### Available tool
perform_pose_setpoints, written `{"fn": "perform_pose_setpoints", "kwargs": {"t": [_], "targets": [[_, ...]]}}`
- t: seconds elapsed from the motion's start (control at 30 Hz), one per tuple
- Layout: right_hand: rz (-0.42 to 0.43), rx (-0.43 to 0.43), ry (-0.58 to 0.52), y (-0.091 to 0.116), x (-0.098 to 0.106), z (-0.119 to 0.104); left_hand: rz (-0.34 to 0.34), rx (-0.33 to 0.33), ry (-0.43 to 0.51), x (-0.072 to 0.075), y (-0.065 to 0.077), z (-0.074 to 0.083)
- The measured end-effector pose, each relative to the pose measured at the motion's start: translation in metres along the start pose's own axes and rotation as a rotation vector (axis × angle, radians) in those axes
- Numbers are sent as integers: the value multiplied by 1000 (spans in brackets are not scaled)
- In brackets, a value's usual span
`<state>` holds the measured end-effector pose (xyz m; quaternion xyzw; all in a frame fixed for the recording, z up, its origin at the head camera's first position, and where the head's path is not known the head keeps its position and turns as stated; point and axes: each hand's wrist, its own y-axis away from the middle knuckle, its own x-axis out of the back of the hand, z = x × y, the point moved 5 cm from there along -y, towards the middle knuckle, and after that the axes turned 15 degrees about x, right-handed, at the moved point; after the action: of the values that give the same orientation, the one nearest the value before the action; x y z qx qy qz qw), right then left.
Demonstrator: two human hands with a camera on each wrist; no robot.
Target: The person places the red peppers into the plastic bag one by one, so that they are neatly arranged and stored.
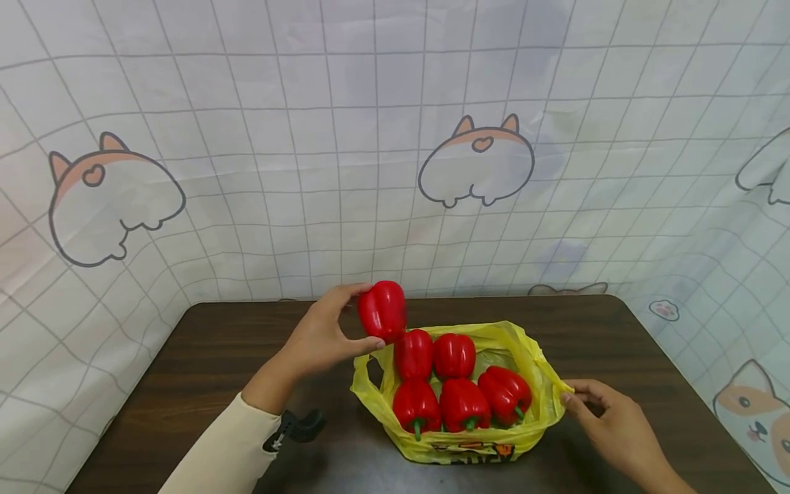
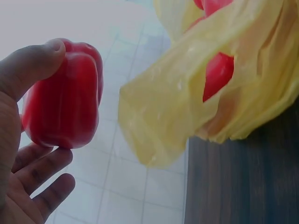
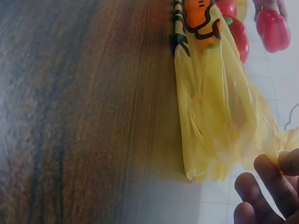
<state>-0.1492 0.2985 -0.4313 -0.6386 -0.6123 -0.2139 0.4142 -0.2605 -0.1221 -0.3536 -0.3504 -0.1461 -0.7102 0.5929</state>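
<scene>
A glossy red bell pepper is gripped between the thumb and fingers of my left hand, above the left rim of a yellow plastic bag. In the left wrist view the same bell pepper hangs beside the bag's handle loop. Several more red bell peppers lie inside the open bag, some with green stems toward me. My right hand pinches the bag's right edge between thumb and fingers, as the right wrist view shows with the fingers on the plastic.
The bag stands on a dark brown wooden table. Behind it and at the sides hangs a white grid-patterned cloth with cartoon corgis. A black strap sits at my left wrist.
</scene>
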Motion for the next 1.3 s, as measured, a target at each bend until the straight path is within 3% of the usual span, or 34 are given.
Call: {"fn": "perform_pose_setpoints", "kwargs": {"t": [0.57,1.0,1.3], "targets": [[7,15,-4,0,1,0,-77,-58,-38,-32,-13,25],[-8,3,-16,-2,0,0,-169,-75,-98,-68,-22,44],[-6,-2,-18,0,0,2,-199,-71,-119,-90,-24,56]]}}
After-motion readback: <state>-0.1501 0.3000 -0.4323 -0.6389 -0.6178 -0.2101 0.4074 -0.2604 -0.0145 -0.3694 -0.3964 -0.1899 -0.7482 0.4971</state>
